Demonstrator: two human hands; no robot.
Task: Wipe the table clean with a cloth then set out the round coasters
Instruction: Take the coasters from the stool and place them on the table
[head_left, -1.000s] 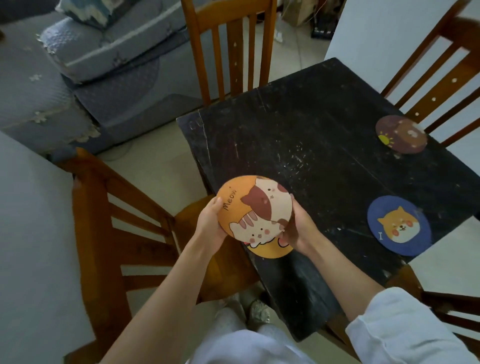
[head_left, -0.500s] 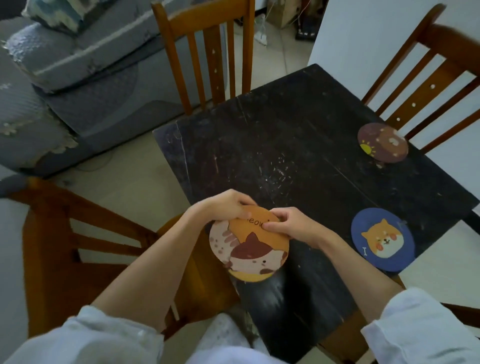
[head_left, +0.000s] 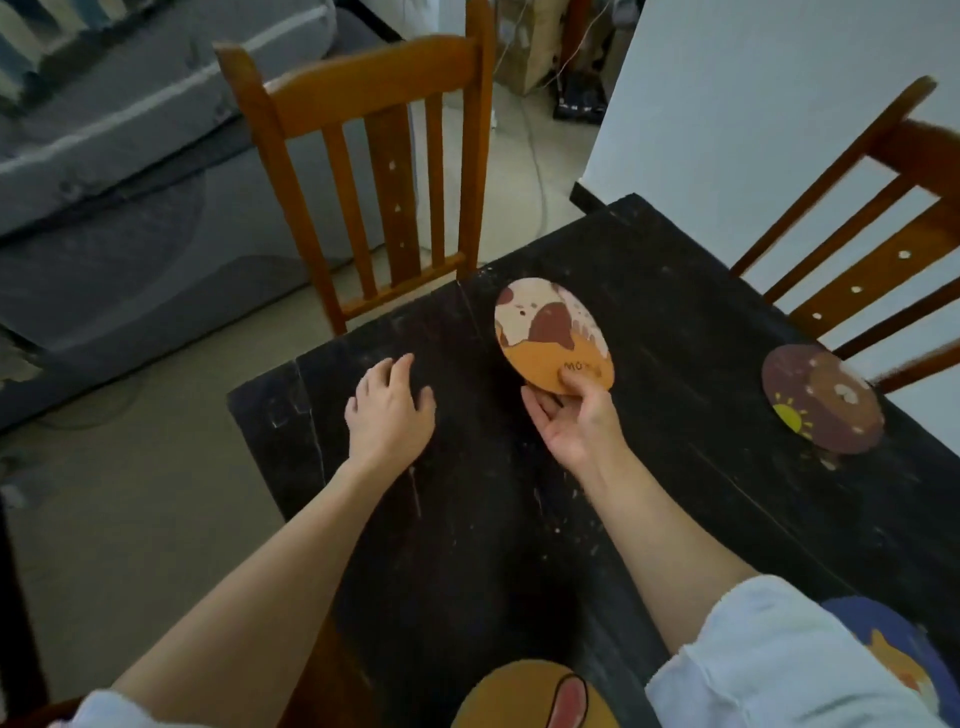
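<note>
My right hand (head_left: 574, 415) pinches the near edge of an orange cat coaster (head_left: 553, 332), holding it over the far part of the black table (head_left: 467, 519). My left hand (head_left: 389, 410) hovers or rests palm-down on the table to the left, fingers loosely spread and holding nothing. A brown coaster with a sun (head_left: 823, 397) lies at the right edge. A yellow coaster (head_left: 519, 696) lies at the near edge. A blue dog coaster (head_left: 898, 654) shows at the lower right, partly hidden by my sleeve. No cloth is in view.
A wooden chair (head_left: 374, 156) stands at the table's far side and another wooden chair (head_left: 872, 234) at the right. A grey sofa (head_left: 130, 156) sits at the back left. A white wall (head_left: 753, 78) rises behind the table.
The right hand carried the cat coaster forward across the table. The left hand let go of it and now holds nothing. A yellow coaster lies at the near edge. The view shifted forward.
</note>
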